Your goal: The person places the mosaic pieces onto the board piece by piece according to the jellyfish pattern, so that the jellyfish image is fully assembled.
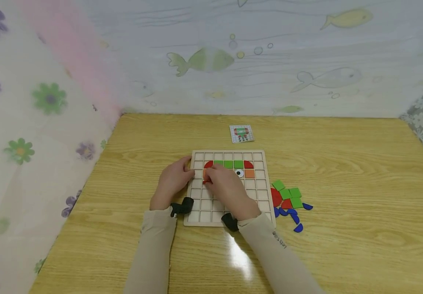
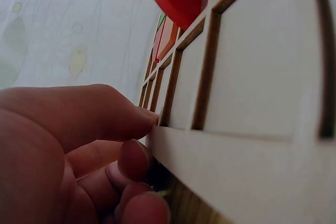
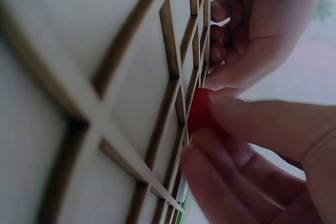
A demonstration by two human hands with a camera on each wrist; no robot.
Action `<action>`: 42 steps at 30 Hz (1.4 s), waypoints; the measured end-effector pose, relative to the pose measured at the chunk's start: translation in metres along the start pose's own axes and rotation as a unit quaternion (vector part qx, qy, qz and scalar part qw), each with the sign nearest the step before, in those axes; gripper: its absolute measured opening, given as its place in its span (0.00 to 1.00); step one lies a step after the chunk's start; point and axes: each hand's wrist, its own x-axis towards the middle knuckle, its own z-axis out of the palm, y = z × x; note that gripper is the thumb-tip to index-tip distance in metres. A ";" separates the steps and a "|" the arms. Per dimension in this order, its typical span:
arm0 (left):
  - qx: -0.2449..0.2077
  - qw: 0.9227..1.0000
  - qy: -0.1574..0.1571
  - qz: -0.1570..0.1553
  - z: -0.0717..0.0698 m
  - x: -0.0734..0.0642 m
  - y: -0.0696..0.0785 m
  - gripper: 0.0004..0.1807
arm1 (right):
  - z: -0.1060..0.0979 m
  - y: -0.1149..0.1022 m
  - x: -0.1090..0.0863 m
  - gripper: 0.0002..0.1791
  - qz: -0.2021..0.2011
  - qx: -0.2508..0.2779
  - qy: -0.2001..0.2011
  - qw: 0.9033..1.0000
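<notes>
A wooden grid board (image 1: pixel 206 205) lies on the table. My left hand (image 1: pixel 174 178) holds its left edge, thumb at the rim and fingers curled against the side in the left wrist view. My right hand (image 1: pixel 230 190) reaches over the grid and pinches a red piece (image 3: pixel 199 113) with a curved edge between thumb and fingers, close over the left cells. Across an upper row sit green squares (image 1: pixel 228 164), with a red rounded piece (image 1: pixel 248 164) at the right end. Below them show an eye tile (image 1: pixel 239 173) and an orange square (image 1: pixel 249 173); the right hand hides part of this row.
Loose pieces lie right of the board: green squares (image 1: pixel 296 192), a large red rounded piece (image 1: pixel 276 197), a smaller red one (image 1: pixel 286 203) and several blue half-rounds (image 1: pixel 298 228). A picture card (image 1: pixel 242 133) with a gridded figure lies behind the board, before a painted wall (image 1: pixel 270 90).
</notes>
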 end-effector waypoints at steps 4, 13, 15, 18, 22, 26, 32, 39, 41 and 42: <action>0.004 1.000 0.001 -0.002 0.000 0.001 -0.001 0.30 | 0.000 0.000 -0.001 0.04 -0.004 0.000 -0.014 1.000; 0.007 1.000 0.000 -0.005 -0.001 0.002 -0.002 0.30 | 0.002 0.001 0.001 0.16 0.021 0.012 -0.046 0.999; 0.007 1.000 0.000 -0.004 -0.001 0.002 -0.002 0.30 | 0.002 0.001 0.001 0.17 0.022 0.018 -0.046 0.999; 0.007 1.000 -0.002 -0.005 -0.002 0.002 -0.002 0.30 | 0.004 0.002 0.001 0.18 0.019 0.024 -0.049 0.998; 0.009 1.000 -0.004 -0.006 -0.002 0.002 -0.002 0.30 | 0.004 0.003 0.001 0.16 0.015 0.024 -0.053 0.998; 0.006 1.000 -0.002 -0.006 -0.002 0.001 -0.002 0.30 | 0.003 0.003 0.003 0.13 0.022 0.026 -0.050 0.998; 0.009 1.000 0.004 -0.004 -0.001 0.002 -0.003 0.30 | 0.004 0.005 0.005 0.13 0.038 0.038 -0.052 0.997; 0.006 1.000 0.006 0.001 0.002 0.003 -0.004 0.30 | -0.005 0.018 0.004 0.09 0.042 0.048 -0.064 0.996; 0.006 1.000 0.006 0.004 0.003 0.004 -0.004 0.30 | -0.009 0.024 0.002 0.09 0.039 0.053 -0.060 0.996; 0.005 1.000 0.006 0.003 0.003 0.004 -0.004 0.30 | -0.012 0.027 0.000 0.08 0.035 0.057 -0.056 0.996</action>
